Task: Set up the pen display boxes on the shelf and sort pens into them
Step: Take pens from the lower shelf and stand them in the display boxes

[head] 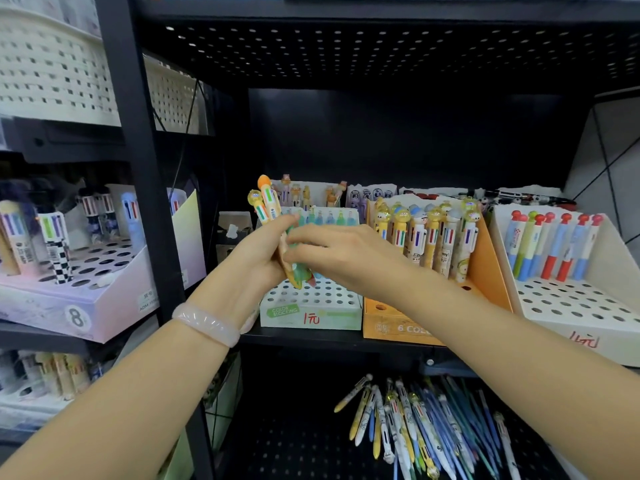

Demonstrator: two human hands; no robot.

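Landmark: green-labelled white box (pixel 310 306) on black shelf (pixel 311 337). Orange box (pixel 485 268) just right of it, filled with character-topped pens (pixel 429 233); white box (pixel 585 296) further right, red-capped pens (pixel 550 244) stood in it. Purple box (pixel 104 285) well left, past shelf post. Loose pens (pixel 415 427) piled on shelf below. Bundle of pens (pixel 273 216) held above landmark box, gripped by left hand (pixel 258 252); right hand (pixel 341 252) fingers curled onto same bundle, blocking box holes behind.

Left hand (pixel 258 252) grips a bundle of pens (pixel 268 216); right hand (pixel 341 254) pinches them above the white-green box (pixel 311 311)
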